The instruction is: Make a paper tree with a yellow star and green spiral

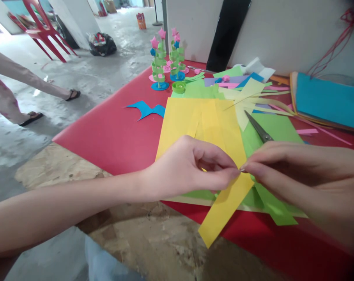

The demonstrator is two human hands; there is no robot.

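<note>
My left hand (pixel 191 166) and my right hand (pixel 296 171) meet fingertip to fingertip above the near edge of the red table (pixel 112 132). Both pinch the upper end of a yellow paper strip (pixel 223 212), which hangs down and to the left past the table's edge. Under my hands lie a yellow paper sheet (pixel 200 117) and green paper pieces (pixel 273 207). Grey scissors (pixel 259 128) rest on green paper just behind my right hand.
Two green spiral paper trees with pink stars (pixel 165 62) stand at the table's far side. A blue cut-out (pixel 146 110) lies left of the yellow sheet. Stacked coloured sheets (pixel 329 99) sit far right. A person's legs (pixel 19 93) and a red chair (pixel 44 29) are on the floor left.
</note>
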